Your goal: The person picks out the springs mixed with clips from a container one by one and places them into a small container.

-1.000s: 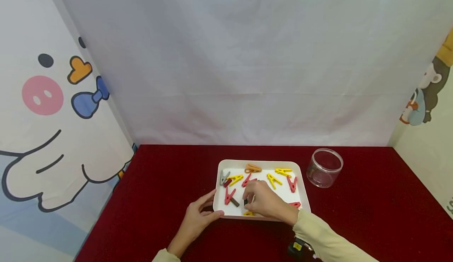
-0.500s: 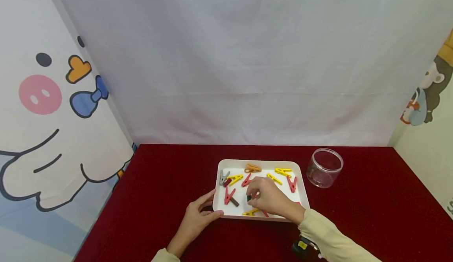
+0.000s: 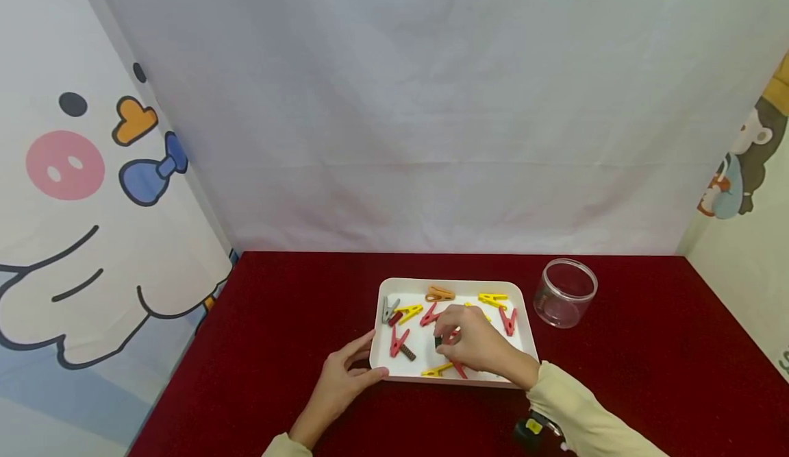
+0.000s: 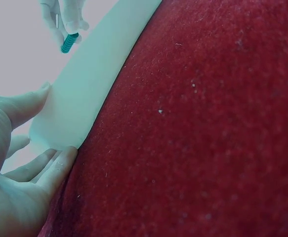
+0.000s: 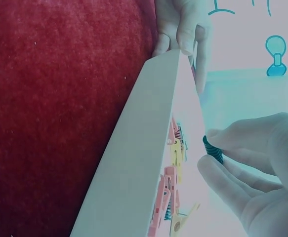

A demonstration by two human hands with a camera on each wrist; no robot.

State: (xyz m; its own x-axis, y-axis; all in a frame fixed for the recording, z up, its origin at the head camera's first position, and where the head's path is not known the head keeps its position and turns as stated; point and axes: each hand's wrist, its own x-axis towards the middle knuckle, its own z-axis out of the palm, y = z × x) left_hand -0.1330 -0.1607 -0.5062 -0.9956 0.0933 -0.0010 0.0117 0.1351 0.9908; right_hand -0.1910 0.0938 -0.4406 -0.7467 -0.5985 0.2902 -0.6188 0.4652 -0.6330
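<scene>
My right hand [image 3: 473,342] is over the middle of a white tray [image 3: 525,323], pinching a small dark green spring [image 5: 213,149] between thumb and fingertips. In the left wrist view the ribbed side of this spring shows below the fingers. At the tray's near left corner my left hand [image 3: 344,375] holds on, thumb at the front wall and fingers along the left side. Near my right hand lie a yellow clothespin [image 3: 437,370] and pink clothespins, partly hidden by the hand. A brown spring [image 3: 407,352] lies beside another pink clothespin [image 3: 398,340].
More clothespins lie in the tray: an orange one [image 3: 440,294], a grey one [image 3: 390,309] and several yellow and pink. A dark red spring [image 3: 395,319] is among them. Right of the tray stands a clear round jar [image 3: 565,294] on the red tablecloth [image 3: 296,306].
My right hand has moved a little right and up with the dark green spring, uncovering more of the yellow and pink clothespins at the near edge. My left hand stays at the corner.
</scene>
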